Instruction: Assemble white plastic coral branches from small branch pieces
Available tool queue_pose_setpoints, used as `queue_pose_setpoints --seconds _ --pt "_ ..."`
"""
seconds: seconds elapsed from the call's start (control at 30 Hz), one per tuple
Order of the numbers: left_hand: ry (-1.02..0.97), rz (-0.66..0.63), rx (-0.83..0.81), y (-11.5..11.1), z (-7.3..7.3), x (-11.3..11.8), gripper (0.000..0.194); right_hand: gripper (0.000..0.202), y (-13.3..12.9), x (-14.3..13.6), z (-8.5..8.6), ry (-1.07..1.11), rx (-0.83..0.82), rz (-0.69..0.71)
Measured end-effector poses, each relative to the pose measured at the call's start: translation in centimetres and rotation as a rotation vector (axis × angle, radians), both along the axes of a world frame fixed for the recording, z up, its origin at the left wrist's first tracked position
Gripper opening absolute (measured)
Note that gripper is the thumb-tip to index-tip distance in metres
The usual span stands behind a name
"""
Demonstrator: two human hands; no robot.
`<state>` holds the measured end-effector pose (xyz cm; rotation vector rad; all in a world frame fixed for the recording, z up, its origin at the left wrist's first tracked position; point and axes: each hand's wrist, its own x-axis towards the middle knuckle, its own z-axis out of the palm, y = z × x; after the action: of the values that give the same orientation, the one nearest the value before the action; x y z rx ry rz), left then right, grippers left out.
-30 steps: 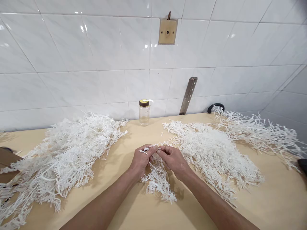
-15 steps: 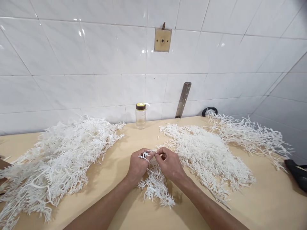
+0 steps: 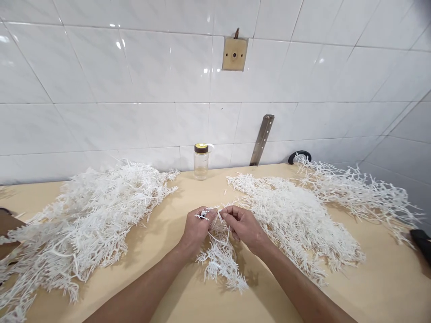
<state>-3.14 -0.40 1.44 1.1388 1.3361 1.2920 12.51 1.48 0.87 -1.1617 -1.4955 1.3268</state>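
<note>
Your left hand's grip [image 3: 198, 224] is clamped on white twiggy sprigs [image 3: 203, 216], and your right hand's grip [image 3: 245, 225] pinches close beside it at their thin ends. The sprigs are above a small white cluster [image 3: 222, 265] on the pale bench [image 3: 208, 310], between a left heap [image 3: 97, 220] and a right heap [image 3: 299, 215], with a capped clear jar [image 3: 201, 165] standing behind.

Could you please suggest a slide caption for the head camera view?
Two bare hands pinch thin white branching strands over a smooth tan tabletop, between larger white tangled heaps.
</note>
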Motion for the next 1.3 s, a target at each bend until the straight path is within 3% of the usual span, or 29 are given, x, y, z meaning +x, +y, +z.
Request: queue_pose_setpoints --seconds 0.37,0.63,0.77,0.97,1.03,1.17,1.3 --pt "0.029 -0.016 -0.036 -0.1 0.2 0.2 0.043 0.031 0.1 -0.3 -0.3 -0.117 0.142 -0.078" --pt "0.072 0.006 -0.011 0.0 -0.1 0.4 0.036 0.015 -0.7 -0.7 -0.2 -0.379 0.409 -0.169" --pt "0.175 0.012 0.107 -0.1 -0.7 0.3 0.026 0.014 -0.9 -0.8 0.1 -0.417 0.399 -0.144" --pt "0.415 0.041 0.319 -0.3 -1.4 0.1 0.020 0.016 -0.9 -1.1 0.5 -0.479 0.250 -0.119" --pt "0.455 0.051 0.351 -0.4 -1.5 0.1 0.019 0.014 -1.0 -1.4 0.5 -0.525 0.281 -0.146" --pt "0.409 0.058 0.334 -0.5 -1.3 0.3 0.019 0.015 -1.1 -1.9 0.5 -0.649 0.512 -0.208" --pt "0.259 0.032 0.213 -0.7 -0.7 0.5 0.024 0.015 -0.9 -1.5 0.6 -0.570 0.399 -0.201"
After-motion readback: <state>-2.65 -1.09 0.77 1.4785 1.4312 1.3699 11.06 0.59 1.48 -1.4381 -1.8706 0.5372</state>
